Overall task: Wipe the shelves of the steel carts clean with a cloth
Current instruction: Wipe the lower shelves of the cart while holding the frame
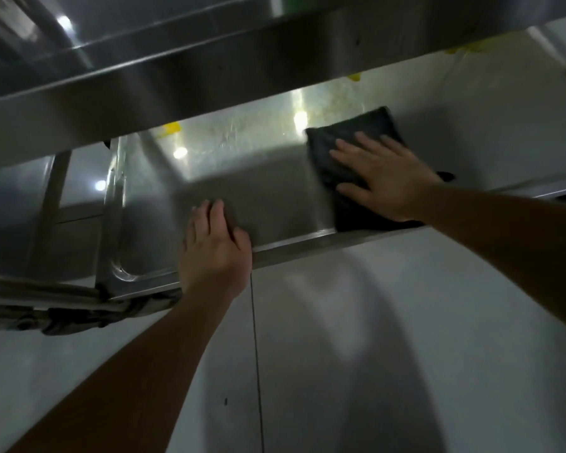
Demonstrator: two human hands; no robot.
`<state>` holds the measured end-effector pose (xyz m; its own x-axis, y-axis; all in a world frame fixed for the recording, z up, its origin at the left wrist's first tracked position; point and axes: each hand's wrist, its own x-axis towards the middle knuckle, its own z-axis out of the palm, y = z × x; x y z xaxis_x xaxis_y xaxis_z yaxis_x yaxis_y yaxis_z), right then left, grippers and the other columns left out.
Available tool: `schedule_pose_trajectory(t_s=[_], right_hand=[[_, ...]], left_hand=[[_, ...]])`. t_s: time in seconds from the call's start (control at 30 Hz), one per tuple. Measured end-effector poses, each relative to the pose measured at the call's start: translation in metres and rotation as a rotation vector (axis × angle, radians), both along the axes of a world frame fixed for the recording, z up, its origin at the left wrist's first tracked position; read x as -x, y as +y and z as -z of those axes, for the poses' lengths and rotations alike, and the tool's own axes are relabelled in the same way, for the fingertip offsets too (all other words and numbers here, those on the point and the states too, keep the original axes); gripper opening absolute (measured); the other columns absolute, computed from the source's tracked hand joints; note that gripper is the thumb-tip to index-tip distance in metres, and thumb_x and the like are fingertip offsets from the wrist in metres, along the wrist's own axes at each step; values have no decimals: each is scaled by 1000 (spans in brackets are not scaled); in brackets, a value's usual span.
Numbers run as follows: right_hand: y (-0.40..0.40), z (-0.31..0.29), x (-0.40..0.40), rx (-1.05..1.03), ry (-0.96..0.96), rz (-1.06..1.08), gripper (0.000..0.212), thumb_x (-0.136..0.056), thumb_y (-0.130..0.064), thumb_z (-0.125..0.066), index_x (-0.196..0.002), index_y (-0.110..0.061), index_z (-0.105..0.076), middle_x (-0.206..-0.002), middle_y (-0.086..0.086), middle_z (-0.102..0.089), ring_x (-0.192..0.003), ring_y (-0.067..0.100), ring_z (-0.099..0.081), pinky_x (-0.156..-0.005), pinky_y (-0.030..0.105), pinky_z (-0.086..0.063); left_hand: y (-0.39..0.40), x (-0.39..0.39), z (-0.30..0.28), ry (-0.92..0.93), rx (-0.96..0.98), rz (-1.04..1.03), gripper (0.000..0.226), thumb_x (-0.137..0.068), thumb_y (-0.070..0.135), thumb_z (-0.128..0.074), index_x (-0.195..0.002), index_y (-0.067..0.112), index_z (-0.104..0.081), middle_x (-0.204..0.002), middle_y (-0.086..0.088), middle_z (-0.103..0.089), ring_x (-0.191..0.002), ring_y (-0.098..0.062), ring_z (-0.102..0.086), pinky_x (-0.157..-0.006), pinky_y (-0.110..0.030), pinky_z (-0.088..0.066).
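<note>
Head view: the lower shelf (268, 178) of a steel cart ran from near left to far right beneath an upper shelf (209, 76). The right hand (386, 178) lay flat, fingers straight and spread, pressing a folded dark cloth (347, 204) onto the right part of the lower shelf, near its front edge; it gripped nothing. The left hand (214, 246) rested on the shelf's near rim, left of the cloth and apart from it, fingers laid over the edge and holding nothing else. Light reflections and smears showed on the far shelf surface. Pale floor tiles (340, 354) lay in the foreground.
</note>
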<state>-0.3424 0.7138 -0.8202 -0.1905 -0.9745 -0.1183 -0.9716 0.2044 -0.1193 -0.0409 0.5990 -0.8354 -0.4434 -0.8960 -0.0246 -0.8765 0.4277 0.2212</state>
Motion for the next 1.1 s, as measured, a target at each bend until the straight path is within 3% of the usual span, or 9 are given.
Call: schedule_pose_trajectory(t_s=[0.2, 0.3, 0.37, 0.47, 0.53, 0.73, 0.83, 0.97, 1.1], right_hand=[[103, 7, 124, -5, -15, 669, 89, -91, -77, -17, -164, -26, -18, -173, -4, -10, -159, 28, -8, -127, 55, -8], [130, 15, 156, 9, -83, 931, 109, -78, -83, -12, -163, -15, -18, -173, 9, -12, -158, 35, -10, -125, 63, -9], [135, 17, 151, 4, -129, 1012, 110, -75, -80, -13, -162, -12, -13, -171, 15, -10, -156, 38, -9, -123, 67, -8], [126, 14, 112, 56, -136, 1005, 109, -80, -81, -17, -160, -8, -17, -169, 18, -15, -155, 42, -14, -122, 66, -12], [118, 15, 72, 62, -81, 884, 106, -85, -85, -16, -161, -12, -22, -171, 11, -18, -156, 37, -16, -123, 59, -16], [91, 27, -41, 106, 45, 81, 95, -88, -84, -34, -160, -23, -32, -167, -1, -32, -155, 27, -27, -122, 50, -27], [84, 21, -40, 76, 46, -78, 75, -100, -70, -24, -162, -28, -27, -167, -7, -25, -156, 19, -21, -125, 45, -19], [111, 12, 18, 34, -50, 36, 77, -99, -73, -19, -162, -29, -26, -167, -10, -23, -156, 13, -16, -127, 41, -15], [162, 12, 107, 113, -63, 516, 65, -104, -53, -46, -160, -21, -33, -164, 14, -35, -148, 41, -35, -118, 55, -29]], left_hand=[[4, 1, -2, 0, 3, 7, 71, -102, 49, -22, -164, 17, -27, -171, -12, -28, -159, -31, -24, -125, -53, -27], [3, 1, -2, 2, 5, 3, 67, -104, 45, -29, -164, 16, -29, -171, -12, -28, -159, -31, -23, -126, -51, -26], [4, 0, -1, 7, 22, -4, 62, -107, 40, -39, -163, 15, -31, -169, -14, -31, -158, -32, -25, -125, -52, -27], [4, 2, 0, -9, 22, -20, 62, -106, 38, -42, -163, 14, -32, -169, -15, -32, -157, -33, -27, -125, -51, -28], [3, 2, 0, -30, 10, -21, 64, -106, 40, -39, -164, 15, -29, -170, -13, -28, -158, -32, -24, -127, -51, -26], [2, 4, -4, -74, -9, 7, 63, -109, 40, -34, -166, 14, -21, -173, -13, -22, -160, -32, -17, -128, -50, -21], [-1, 2, -7, -96, -33, 31, 64, -111, 38, -34, -167, 13, -18, -173, -15, -19, -161, -32, -15, -130, -49, -20], [-2, 0, -8, -80, -46, 38, 63, -111, 38, -36, -166, 14, -18, -173, -14, -20, -161, -33, -16, -129, -52, -22], [-2, 3, -7, -63, -51, 10, 61, -111, 40, -34, -166, 17, -19, -172, -13, -21, -160, -34, -19, -128, -54, -24]])
